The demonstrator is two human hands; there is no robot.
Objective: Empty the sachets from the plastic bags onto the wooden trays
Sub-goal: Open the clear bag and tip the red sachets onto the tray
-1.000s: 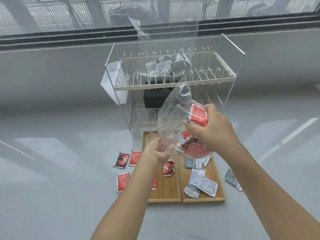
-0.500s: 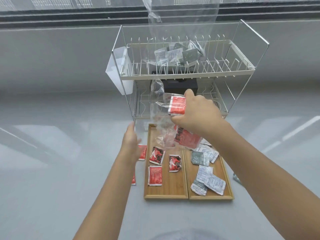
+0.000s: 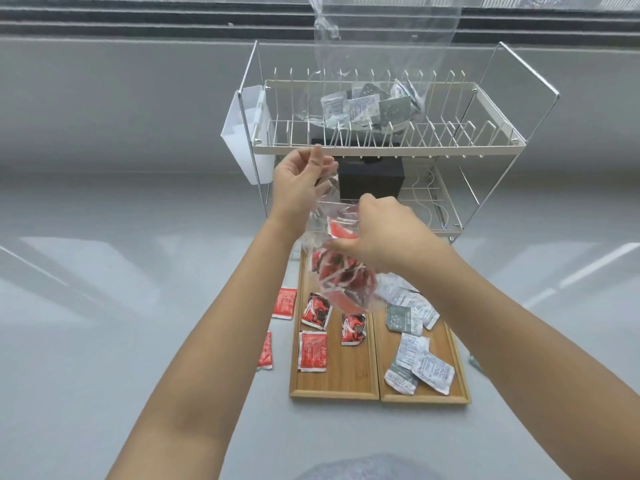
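**Hands on a clear bag above the trays**

The left hand (image 3: 298,183) is raised in front of the rack (image 3: 384,143), and the upper edge of a clear bag (image 3: 337,271) is pinched between its thumb and fingers. The right hand (image 3: 381,237) is closed on the same bag lower down, with its fingertips hidden behind the plastic and its own knuckles, so the exact grip cannot be made out. Red sachets (image 3: 341,282) are bunched in the bottom of the bag, which is held above the far end of the left tray (image 3: 334,389).

Three red sachets are seen lying on the left tray, and two more (image 3: 284,303) on the bench (image 3: 104,306) just beside it; one of these is partly covered by the left forearm. Grey and white sachets (image 3: 419,362) are spread on the right tray (image 3: 446,393), the farthest ones partly hidden behind the bag and the right wrist. A small object at the right forearm's edge, beside that tray, cannot be identified.

On the rack's upper shelf a second bag (image 3: 381,46) is stood, its top cut off by the frame, with grey sachets in its bottom. A dark box (image 3: 370,181) on the lower shelf is partly blocked by the left hand.
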